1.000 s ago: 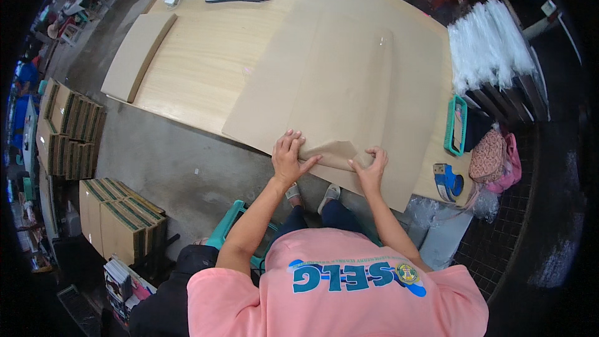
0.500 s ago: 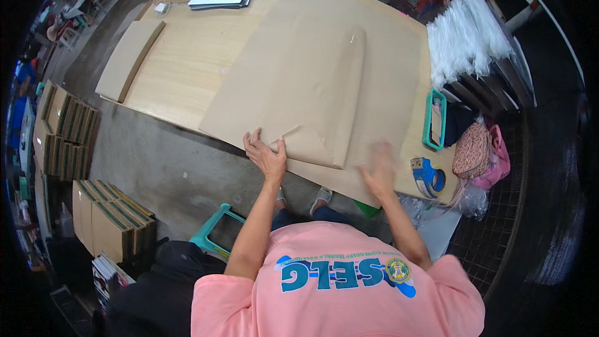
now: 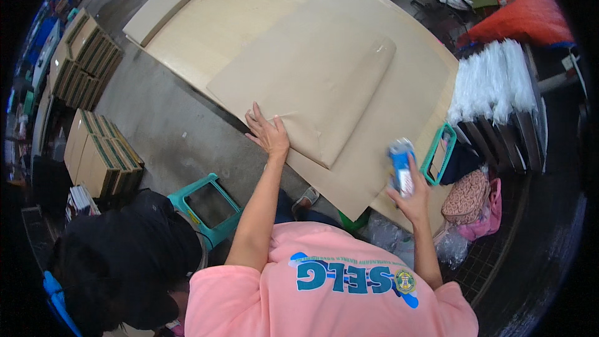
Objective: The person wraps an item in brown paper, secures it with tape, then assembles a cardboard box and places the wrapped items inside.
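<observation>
Brown kraft paper (image 3: 293, 62) covers much of the wooden table (image 3: 224, 19), with part of it folded over into a broad, rounded fold (image 3: 359, 106). My left hand (image 3: 269, 134) lies on the near left edge of that folded part, fingers spread, beside some creases. My right hand (image 3: 414, 198) grips a blue tape dispenser (image 3: 402, 161), raised over the near right part of the paper. Whether anything lies under the fold is hidden.
A green plastic basket (image 3: 439, 153), a patterned pouch (image 3: 467, 196) and a stack of clear plastic bags (image 3: 493, 81) line the right side. A flat cardboard piece (image 3: 168, 9) sits far left. A green stool (image 3: 212, 212) and bundled cartons (image 3: 103, 156) stand on the floor.
My right hand has picked up the tape dispenser from the table's right side and lifted it. My left hand stays on the paper's near edge. The view has shifted, and a dark-capped head appears lower left.
</observation>
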A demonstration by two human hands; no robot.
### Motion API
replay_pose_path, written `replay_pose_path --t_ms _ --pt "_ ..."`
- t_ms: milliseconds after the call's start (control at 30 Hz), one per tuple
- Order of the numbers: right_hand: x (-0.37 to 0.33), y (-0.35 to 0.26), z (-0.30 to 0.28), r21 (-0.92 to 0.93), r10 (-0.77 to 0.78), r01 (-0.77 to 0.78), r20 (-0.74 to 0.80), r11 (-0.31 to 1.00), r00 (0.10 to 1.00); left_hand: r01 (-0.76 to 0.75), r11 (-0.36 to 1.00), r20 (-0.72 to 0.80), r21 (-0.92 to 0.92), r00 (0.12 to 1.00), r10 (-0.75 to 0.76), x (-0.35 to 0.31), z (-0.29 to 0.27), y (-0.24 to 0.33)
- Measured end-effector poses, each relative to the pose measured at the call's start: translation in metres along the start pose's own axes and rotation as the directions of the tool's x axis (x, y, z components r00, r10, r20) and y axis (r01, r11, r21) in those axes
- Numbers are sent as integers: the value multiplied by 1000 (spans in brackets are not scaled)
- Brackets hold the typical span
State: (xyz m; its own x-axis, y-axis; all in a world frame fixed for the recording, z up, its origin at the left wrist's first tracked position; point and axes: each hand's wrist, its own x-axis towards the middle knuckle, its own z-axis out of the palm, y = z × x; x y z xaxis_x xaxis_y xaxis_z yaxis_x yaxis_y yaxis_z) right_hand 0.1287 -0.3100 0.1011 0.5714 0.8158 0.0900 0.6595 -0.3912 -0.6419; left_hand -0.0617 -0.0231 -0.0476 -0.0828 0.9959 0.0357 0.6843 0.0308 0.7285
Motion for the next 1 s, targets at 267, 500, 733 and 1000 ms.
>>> replay_pose_path --t_ms 267,500,733,1000 --pt "203 -164 155 -64 -375 464 495 884 784 67 997 -67 -47 995 -70 -3 4 8" --pt "257 -172 208 -174 -259 627 803 759 536 136 984 -114 -112 982 -149 -7 8 14" --pt "209 -132 134 -183 -205 621 842 762 499 143 987 -91 -68 985 -149 -3 4 11" --pt "168 -90 81 -440 207 539 875 718 439 -506 819 242 270 859 451 41 -6 2"
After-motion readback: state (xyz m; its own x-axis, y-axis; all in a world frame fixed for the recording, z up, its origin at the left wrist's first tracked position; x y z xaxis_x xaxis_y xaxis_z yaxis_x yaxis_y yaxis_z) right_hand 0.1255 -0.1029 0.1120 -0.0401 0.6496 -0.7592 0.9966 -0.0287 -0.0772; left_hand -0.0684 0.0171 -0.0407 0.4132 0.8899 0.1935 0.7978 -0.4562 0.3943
